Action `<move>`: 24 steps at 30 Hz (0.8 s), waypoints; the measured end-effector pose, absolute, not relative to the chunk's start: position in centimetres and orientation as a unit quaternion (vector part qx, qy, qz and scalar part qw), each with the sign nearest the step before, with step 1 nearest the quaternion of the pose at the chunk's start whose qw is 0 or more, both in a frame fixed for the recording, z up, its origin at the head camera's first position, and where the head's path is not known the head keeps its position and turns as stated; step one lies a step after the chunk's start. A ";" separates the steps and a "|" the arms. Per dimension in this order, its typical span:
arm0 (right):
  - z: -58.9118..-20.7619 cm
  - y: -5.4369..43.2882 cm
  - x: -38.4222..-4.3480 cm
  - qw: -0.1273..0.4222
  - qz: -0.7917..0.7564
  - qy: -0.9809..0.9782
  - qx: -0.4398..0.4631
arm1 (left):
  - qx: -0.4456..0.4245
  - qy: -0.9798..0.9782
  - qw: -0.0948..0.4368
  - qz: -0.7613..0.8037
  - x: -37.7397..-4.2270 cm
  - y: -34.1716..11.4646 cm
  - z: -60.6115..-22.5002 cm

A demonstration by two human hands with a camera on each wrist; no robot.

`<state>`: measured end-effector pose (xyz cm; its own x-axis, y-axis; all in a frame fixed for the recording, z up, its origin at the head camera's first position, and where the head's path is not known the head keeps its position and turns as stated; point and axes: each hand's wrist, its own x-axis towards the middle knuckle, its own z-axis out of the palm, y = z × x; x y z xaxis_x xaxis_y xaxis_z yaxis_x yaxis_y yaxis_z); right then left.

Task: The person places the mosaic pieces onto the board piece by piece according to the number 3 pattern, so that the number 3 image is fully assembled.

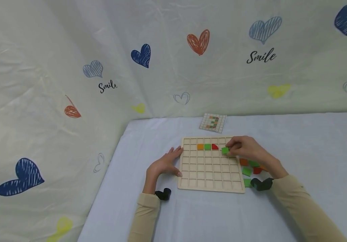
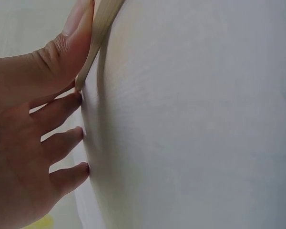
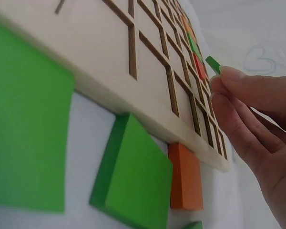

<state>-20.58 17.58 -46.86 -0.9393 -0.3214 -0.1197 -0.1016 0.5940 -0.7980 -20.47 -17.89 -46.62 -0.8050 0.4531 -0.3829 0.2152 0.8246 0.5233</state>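
Observation:
A wooden grid board (image 1: 203, 174) lies on the white-covered table. In one of its upper rows sit an orange square tile (image 1: 200, 147), a green square tile (image 1: 207, 147) and a red tile with a rounded corner (image 1: 215, 147). My right hand (image 1: 246, 148) pinches another green tile (image 1: 225, 151) between thumb and fingers, above the board just right of the red one. My left hand (image 1: 164, 164) touches the board's left edge, its fingers spread; in the left wrist view the thumb (image 2: 76, 33) lies against the wooden edge.
Loose tiles lie beside the board's right edge, among them a green tile (image 3: 138, 171) and an orange tile (image 3: 185, 179). Behind the board is a pattern card (image 1: 218, 124) with a coloured grid. A cloth with printed hearts (image 1: 199, 42) hangs behind the table.

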 end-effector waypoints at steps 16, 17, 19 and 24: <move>-47.1 15.3 -22.0 0.157 -0.421 0.882 -0.141 | 0.182 0.917 0.255 0.247 -20.3 -17.8 -46.0; -47.0 15.1 -22.1 0.158 -0.419 0.883 -0.141 | 0.182 0.917 0.255 0.247 -20.4 -17.9 -45.9; -47.0 14.9 -22.3 0.159 -0.415 0.884 -0.142 | 0.180 0.917 0.254 0.250 -20.4 -17.9 -45.7; -47.1 14.5 -22.4 0.152 -0.407 0.887 -0.156 | 0.180 0.915 0.256 0.253 -20.4 -17.9 -45.8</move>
